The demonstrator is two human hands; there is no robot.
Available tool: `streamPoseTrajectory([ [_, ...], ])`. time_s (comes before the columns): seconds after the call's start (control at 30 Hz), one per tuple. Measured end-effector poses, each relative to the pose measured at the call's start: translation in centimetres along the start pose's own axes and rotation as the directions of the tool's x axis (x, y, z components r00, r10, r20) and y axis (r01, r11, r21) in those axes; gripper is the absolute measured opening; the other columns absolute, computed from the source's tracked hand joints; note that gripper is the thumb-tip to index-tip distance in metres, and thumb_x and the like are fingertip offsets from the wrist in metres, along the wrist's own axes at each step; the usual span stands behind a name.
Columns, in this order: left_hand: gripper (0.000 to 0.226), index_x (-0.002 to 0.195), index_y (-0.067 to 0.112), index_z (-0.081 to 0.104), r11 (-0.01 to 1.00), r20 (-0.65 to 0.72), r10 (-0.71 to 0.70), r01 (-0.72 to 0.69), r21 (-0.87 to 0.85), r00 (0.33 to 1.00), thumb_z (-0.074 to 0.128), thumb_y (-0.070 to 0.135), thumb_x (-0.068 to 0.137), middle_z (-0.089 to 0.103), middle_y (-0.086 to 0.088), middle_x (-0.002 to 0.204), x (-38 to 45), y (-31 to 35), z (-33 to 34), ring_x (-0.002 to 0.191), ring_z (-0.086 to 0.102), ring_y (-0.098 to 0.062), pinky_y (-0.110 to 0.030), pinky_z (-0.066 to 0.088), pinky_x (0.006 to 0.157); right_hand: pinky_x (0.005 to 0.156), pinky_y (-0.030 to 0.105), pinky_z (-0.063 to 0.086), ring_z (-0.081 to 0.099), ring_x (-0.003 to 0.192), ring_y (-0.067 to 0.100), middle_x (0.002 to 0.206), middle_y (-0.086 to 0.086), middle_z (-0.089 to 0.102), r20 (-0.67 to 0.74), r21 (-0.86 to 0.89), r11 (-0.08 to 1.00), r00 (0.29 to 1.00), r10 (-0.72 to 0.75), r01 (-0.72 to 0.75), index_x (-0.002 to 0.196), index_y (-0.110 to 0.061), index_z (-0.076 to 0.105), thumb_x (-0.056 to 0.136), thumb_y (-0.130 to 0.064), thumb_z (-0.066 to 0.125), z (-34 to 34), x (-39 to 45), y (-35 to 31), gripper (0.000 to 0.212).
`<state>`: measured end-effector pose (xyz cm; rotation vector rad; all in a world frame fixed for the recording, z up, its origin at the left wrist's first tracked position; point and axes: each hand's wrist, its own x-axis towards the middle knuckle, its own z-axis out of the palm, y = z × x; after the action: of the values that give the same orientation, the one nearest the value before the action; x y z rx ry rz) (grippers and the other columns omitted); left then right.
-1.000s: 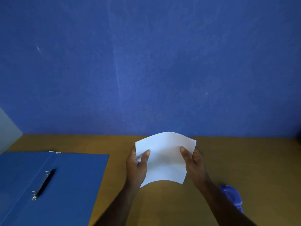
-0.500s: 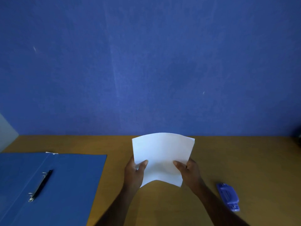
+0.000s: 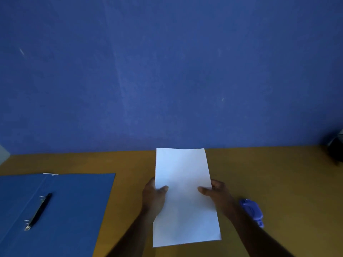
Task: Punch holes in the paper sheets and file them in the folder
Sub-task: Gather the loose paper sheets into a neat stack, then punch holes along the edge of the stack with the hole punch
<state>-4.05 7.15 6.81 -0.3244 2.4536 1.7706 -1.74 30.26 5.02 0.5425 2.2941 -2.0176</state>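
A moment ago the paper sheets (image 3: 182,197) bowed between my hands, curved like a shallow arch; now they lie flat and straight, a tall white rectangle running from the back edge of the surface (image 3: 278,182) down toward the bottom centre of the frame. The sheets look longer than before, the near edge low in the picture. The view has also shifted a little — the folder and the punch sit slightly differently in the frame than they did.

My left hand (image 3: 154,198) grips the left edge of the sheets, thumb on top and the other fingers hidden underneath. My right hand (image 3: 216,194) grips the right edge the same way, thumb pressed across the white face. Whether the sheets touch the surface or hang just above it I cannot tell.

The sheets are plain white, unmarked, with clean corners; I see no holes along any edge. The stack looks thin, its left edge showing a faint layered line.

The blue folder (image 3: 74,210) lies open at the lower left of the frame, well apart from the sheets, its metal clip (image 3: 38,211) running diagonally across it with a dark bar. The purple hole punch (image 3: 251,211) rests on the surface just right of my right forearm — untouched. A blue wall (image 3: 167,71) fills the upper frame.
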Motion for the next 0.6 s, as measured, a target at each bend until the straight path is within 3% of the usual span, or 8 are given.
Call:
streamPoseTrajectory([
  [0.1, 0.035, 0.121, 0.009, 0.064, 0.999, 0.002, -0.036, 0.036, 0.002, 0.999, 0.069, 0.011, 0.087, 0.067, 0.002, 0.114, -0.6, -0.1, 0.6, 0.093, 0.06, -0.017, -0.026, 0.045, 0.08, 0.088, 0.045, 0.058, 0.073, 0.094, 0.032, 0.097, 0.01, 0.078, 0.04, 0.01, 0.998, 0.998, 0.057, -0.057, 0.099, -0.008, 0.077, 0.086, -0.007, 0.072, -1.3, -0.6, 0.5, 0.014],
  [0.17, 0.037, 0.124, 0.01, 0.062, 0.998, 0.009, -0.061, 0.061, 0.003, 0.998, 0.068, 0.014, 0.089, 0.066, 0.001, 0.118, -0.9, -0.5, 1.1, 0.094, 0.059, -0.017, -0.028, 0.045, 0.08, 0.079, 0.042, 0.055, 0.072, 0.09, 0.037, 0.097, 0.017, 0.076, 0.049, -0.015, 0.993, 0.992, 0.119, -0.118, 0.094, -0.008, 0.077, 0.088, -0.012, 0.071, -2.6, -0.9, 0.7, 0.009],
  [0.3, 0.044, 0.132, 0.011, 0.056, 0.995, 0.029, -0.094, 0.093, 0.018, 0.995, 0.068, 0.017, 0.09, 0.063, -0.004, 0.125, -1.5, -1.2, 2.6, 0.1, 0.057, -0.018, -0.031, 0.047, 0.085, 0.064, 0.029, 0.057, 0.073, 0.083, 0.026, 0.095, 0.016, 0.077, 0.006, -0.008, 0.974, 0.974, 0.226, -0.226, 0.096, -0.006, 0.073, 0.087, -0.003, 0.069, -5.7, -2.1, 0.7, 0.01],
  [0.4, 0.046, 0.132, 0.01, 0.055, 0.992, 0.033, -0.125, 0.125, 0.021, 0.992, 0.068, 0.018, 0.089, 0.063, -0.006, 0.124, -2.0, -1.3, 3.8, 0.099, 0.057, -0.02, -0.032, 0.048, 0.085, 0.059, 0.028, 0.055, 0.07, 0.07, 0.025, 0.082, 0.017, 0.077, -0.142, -0.065, 0.967, 0.961, 0.236, -0.247, 0.097, -0.002, 0.073, 0.085, 0.001, 0.069, -8.3, -2.0, 1.7, 0.013],
  [0.5, 0.048, 0.134, 0.009, 0.054, 0.99, 0.045, -0.138, 0.137, 0.026, 0.989, 0.068, 0.019, 0.089, 0.062, -0.008, 0.127, -2.3, -1.4, 5.2, 0.106, 0.059, -0.025, -0.031, 0.046, 0.086, 0.067, 0.04, 0.06, 0.064, 0.06, 0.024, 0.059, 0.006, 0.071, -0.355, -0.174, 0.95, 0.916, 0.186, -0.26, 0.086, -0.005, 0.078, 0.079, -0.001, 0.074, -11.2, -1.4, 2.5, 0.008],
  [0.6, 0.048, 0.135, 0.009, 0.052, 0.988, 0.058, -0.153, 0.151, 0.032, 0.987, 0.067, 0.018, 0.091, 0.06, -0.007, 0.127, -3.0, -1.3, 6.8, 0.103, 0.055, -0.021, -0.03, 0.043, 0.084, 0.069, 0.027, 0.049, 0.066, 0.073, 0.019, 0.072, 0.004, 0.073, -0.455, -0.394, 0.885, 0.889, 0.046, -0.248, 0.074, -0.02, 0.077, 0.079, -0.012, 0.075, -14.0, -2.1, 2.6, 0.01],
])
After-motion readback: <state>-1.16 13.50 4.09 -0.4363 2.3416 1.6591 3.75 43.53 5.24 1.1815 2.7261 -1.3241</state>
